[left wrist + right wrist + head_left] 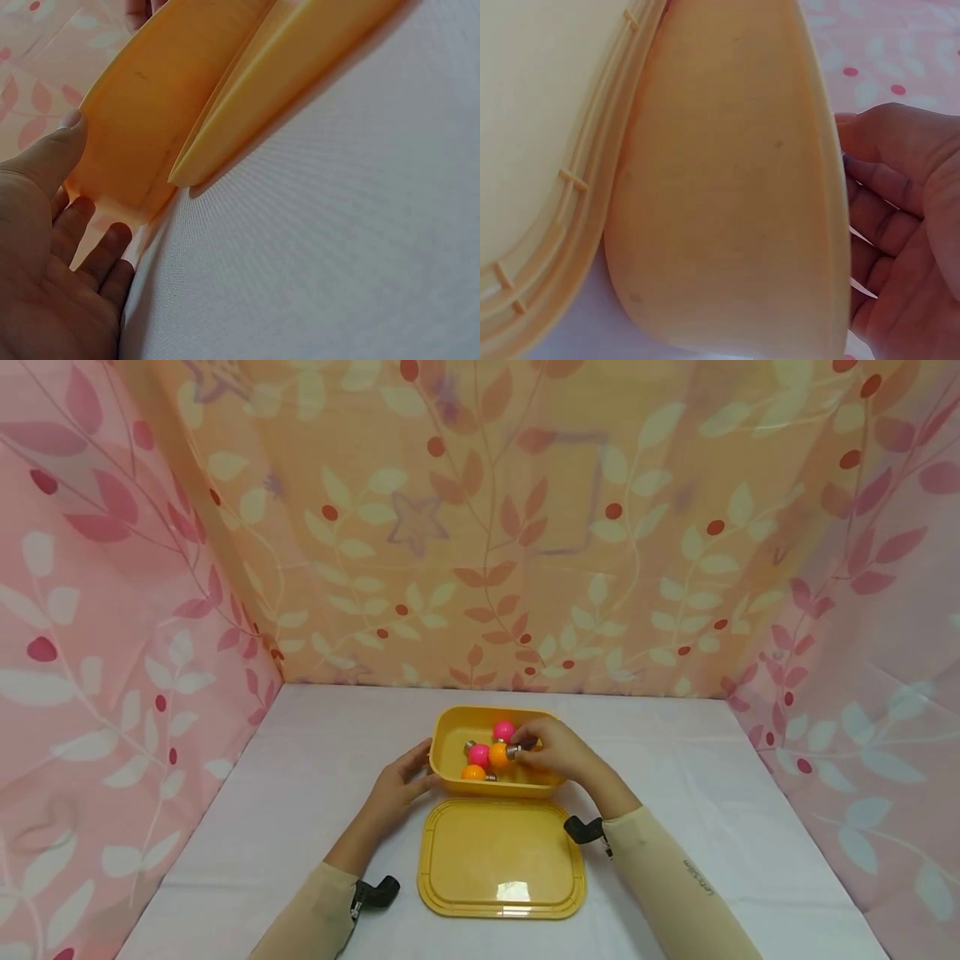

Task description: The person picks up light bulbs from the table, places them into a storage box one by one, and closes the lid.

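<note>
A yellow plastic box (450,787) stands uncovered and holds several small pink and orange light bulbs with metal screw bases. My right hand (558,750) reaches over its right side and pinches an orange bulb (498,755) at its metal base. Beside that bulb are a pink bulb (478,755), another pink bulb (504,730) farther back and an orange bulb (473,772) near the front wall. At the box's left end, my left hand (401,785) touches the wall with relaxed fingers; in the left wrist view its thumb (64,146) lies at the rim. The box wall hides the right fingertips in the right wrist view.
A yellow lid (501,858) lies flat on the white cloth, directly in front of the box. Patterned fabric walls (480,527) enclose the table at the back and on both sides. Black wrist cameras (377,892) sit on both sleeves.
</note>
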{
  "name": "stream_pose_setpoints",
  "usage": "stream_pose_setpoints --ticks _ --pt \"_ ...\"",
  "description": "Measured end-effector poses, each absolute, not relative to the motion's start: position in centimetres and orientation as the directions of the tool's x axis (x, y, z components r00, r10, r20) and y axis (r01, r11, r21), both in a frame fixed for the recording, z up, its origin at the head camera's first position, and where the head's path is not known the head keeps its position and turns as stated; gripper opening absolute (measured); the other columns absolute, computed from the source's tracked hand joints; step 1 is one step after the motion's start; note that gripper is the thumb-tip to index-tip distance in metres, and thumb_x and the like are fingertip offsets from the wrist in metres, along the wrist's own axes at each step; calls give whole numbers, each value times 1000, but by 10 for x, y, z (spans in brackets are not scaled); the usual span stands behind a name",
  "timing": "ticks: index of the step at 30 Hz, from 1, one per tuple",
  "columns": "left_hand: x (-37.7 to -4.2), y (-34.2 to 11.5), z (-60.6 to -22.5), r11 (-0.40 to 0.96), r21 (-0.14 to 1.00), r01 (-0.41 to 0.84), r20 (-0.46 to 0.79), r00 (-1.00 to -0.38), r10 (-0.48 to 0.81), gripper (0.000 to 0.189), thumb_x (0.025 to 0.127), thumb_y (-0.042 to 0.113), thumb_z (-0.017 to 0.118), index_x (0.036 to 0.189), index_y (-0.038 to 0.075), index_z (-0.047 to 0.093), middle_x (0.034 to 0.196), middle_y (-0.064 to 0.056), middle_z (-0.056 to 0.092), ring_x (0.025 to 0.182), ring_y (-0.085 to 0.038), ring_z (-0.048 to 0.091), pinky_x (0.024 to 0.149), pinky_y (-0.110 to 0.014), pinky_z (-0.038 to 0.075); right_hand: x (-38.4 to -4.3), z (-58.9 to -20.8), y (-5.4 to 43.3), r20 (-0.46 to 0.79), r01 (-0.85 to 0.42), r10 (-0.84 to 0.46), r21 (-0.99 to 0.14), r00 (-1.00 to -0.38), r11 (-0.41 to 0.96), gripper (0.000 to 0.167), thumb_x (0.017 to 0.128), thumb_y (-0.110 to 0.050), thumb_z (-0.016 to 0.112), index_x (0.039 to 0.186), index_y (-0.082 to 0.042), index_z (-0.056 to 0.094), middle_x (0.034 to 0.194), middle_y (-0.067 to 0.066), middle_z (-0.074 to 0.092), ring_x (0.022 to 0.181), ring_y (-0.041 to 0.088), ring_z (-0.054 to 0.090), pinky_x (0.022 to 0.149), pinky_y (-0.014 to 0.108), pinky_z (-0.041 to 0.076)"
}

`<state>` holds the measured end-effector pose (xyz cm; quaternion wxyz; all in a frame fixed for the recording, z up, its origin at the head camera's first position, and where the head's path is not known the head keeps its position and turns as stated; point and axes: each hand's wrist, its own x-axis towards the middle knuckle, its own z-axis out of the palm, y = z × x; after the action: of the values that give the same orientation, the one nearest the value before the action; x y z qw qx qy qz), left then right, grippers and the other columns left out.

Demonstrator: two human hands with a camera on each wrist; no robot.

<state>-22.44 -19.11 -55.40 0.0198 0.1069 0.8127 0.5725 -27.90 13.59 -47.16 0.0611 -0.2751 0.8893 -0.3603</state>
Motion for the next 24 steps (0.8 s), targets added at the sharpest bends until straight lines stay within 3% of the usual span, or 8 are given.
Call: stream_pose_setpoints --ticks 6,14,21,24 --pt "-224 -192 -554 313 938 150 87 -975 205 69 96 30 75 157 32 43 155 2 51 149 -22 40 123 -51 30 -277 -472 136 82 -454 -542 -658 -836 600 23 91 -16 78 110 -3 75 105 7 74 101 29 67 98 54 55" --pt "-226 -193 -559 273 941 202 139 -963 230 71 95 29 76 158 27 42 154 -2 52 145 -24 46 121 -47 35 -267 -466 150 123 -429 -464 -632 -877 645 23 92 -17 76 114 -8 75 109 5 73 112 36 62 105 56 48" --pt "-225 -193 -558 271 943 192 132 -965 226 73 94 34 75 158 27 42 155 -4 52 146 -25 44 121 -49 33 -253 -457 165 195 -428 -397 -609 -897 668 21 93 -22 76 114 -17 75 113 -3 71 115 25 61 108 54 48" --pt "-226 -193 -558 270 944 188 129 -966 224 73 94 35 76 158 26 42 155 -5 52 146 -26 44 121 -50 33 -245 -454 171 250 -461 -394 -603 -884 651 21 93 -22 76 113 -16 75 111 -3 71 114 24 61 107 55 49"
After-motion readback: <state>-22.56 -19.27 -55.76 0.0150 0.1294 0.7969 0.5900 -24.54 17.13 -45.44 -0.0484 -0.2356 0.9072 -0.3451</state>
